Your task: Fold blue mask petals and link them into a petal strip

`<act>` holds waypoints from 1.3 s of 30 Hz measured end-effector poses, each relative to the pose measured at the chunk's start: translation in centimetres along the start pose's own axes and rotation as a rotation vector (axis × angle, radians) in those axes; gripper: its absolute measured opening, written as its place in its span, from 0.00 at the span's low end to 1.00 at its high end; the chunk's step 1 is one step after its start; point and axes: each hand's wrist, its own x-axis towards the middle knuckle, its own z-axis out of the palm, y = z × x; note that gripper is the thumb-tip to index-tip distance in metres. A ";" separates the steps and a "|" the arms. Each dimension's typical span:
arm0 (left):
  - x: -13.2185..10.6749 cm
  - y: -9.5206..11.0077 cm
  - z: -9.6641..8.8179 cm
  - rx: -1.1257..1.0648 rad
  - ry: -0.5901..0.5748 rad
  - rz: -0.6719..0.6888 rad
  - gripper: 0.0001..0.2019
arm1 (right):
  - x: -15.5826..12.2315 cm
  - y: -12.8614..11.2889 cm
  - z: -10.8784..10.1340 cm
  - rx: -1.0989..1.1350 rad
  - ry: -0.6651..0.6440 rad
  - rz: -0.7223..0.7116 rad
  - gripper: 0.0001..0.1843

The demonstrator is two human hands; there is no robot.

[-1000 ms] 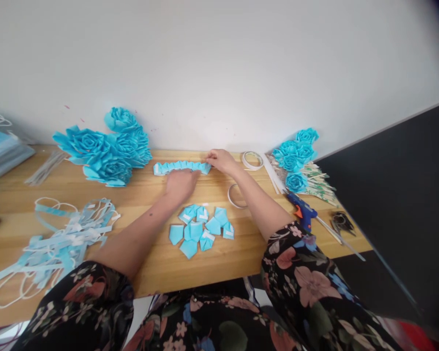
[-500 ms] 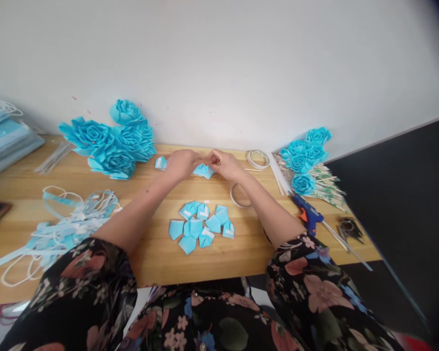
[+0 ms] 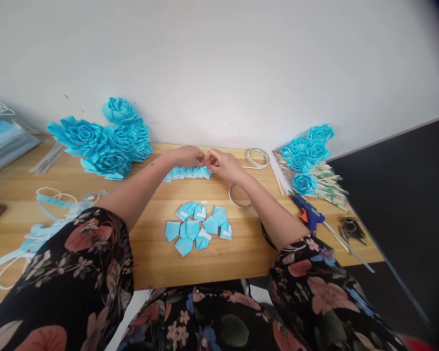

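Observation:
My left hand (image 3: pixel 189 156) and my right hand (image 3: pixel 223 163) meet near the back of the table, fingers pinched together at the tips. What they pinch is too small to make out. Just beneath them lies a row of overlapping light-blue folded petals (image 3: pixel 188 173), its right end close to my right fingertips. Nearer to me, several loose blue folded petals (image 3: pixel 192 228) form a loose cluster, some bearing white tape strips. A tape roll (image 3: pixel 240 196) lies partly behind my right forearm.
Blue crepe flowers (image 3: pixel 111 139) stand at the left back, smaller blue flowers (image 3: pixel 303 153) at the right. Another tape roll (image 3: pixel 258 157), a blue glue gun (image 3: pixel 309 214) and printed sticks (image 3: pixel 329 187) are on the right. Cut straps (image 3: pixel 54 219) lie left; a wall rises behind.
My left hand has shifted a little right, closer to my right hand. More of the petal row now shows beneath it. The view has shifted slightly.

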 end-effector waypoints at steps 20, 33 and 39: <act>-0.5 -0.7 0.3 -0.141 0.313 -0.011 0.21 | -6.1 -3.2 -4.0 0.490 0.106 -0.009 0.11; -9.1 3.2 3.6 -0.029 0.581 -0.264 0.21 | -8.0 -3.0 -4.7 0.358 0.121 -0.009 0.16; -8.6 5.2 5.7 0.265 0.462 -0.268 0.20 | -6.5 -1.5 -3.4 0.173 0.042 -0.026 0.22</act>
